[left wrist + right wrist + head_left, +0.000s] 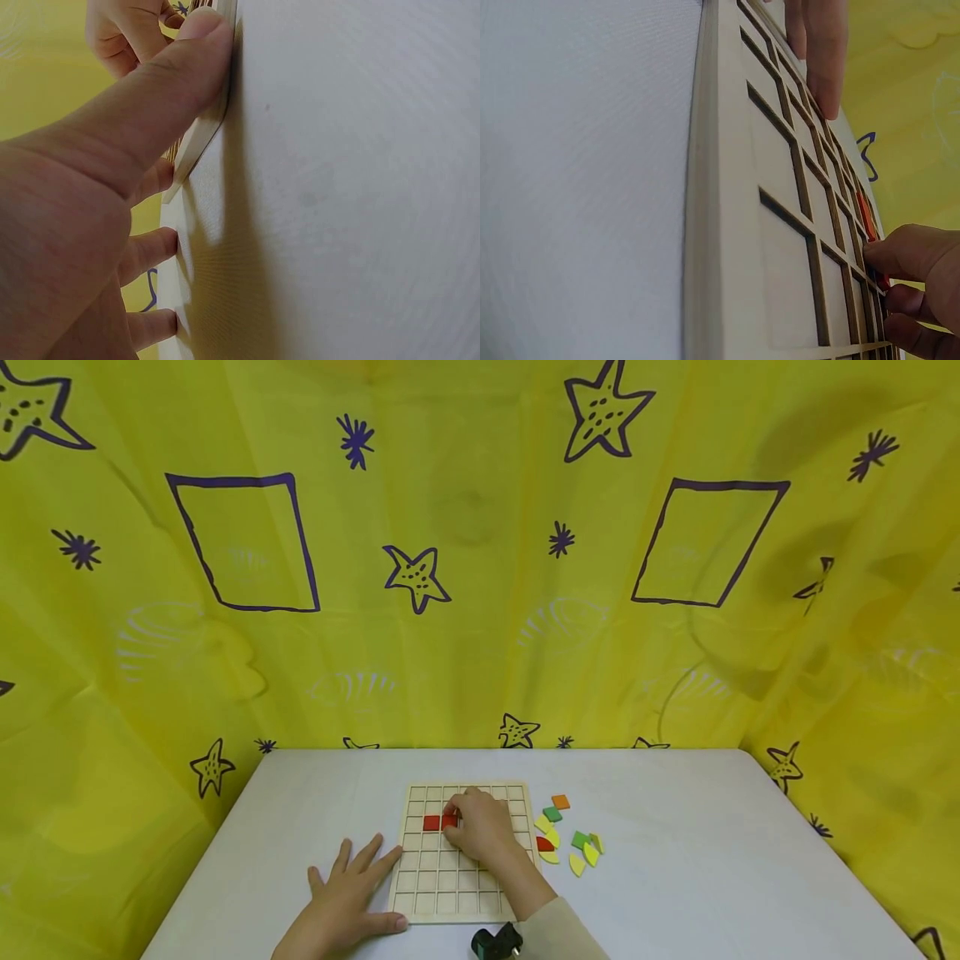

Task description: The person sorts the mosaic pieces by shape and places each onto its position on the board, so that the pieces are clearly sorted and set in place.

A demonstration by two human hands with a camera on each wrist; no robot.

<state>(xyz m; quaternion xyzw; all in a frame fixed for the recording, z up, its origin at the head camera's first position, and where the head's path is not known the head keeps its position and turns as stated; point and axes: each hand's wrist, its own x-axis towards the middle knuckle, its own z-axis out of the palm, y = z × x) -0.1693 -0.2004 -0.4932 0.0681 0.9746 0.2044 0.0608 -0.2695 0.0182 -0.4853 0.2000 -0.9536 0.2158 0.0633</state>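
A pale wooden grid board [427, 881] with square cells lies on the white table. One red square tile [431, 822] sits in a cell of its upper part. Just right of it, my right hand [480, 827] pinches a second red tile [448, 821] between thumb and fingers, at the neighbouring cell; the fingers partly hide it. My left hand [347, 893] is spread at the board's lower left, with its thumb [172, 75] against the near edge and a fingertip touching the left side.
Right of the board lie loose pieces: an orange square [561, 802], green pieces [552, 814], a red quarter-round piece [544, 844] and several yellow ones [577, 864]. A small black device [497, 941] is at the right wrist. A yellow patterned curtain [480, 652] surrounds the table.
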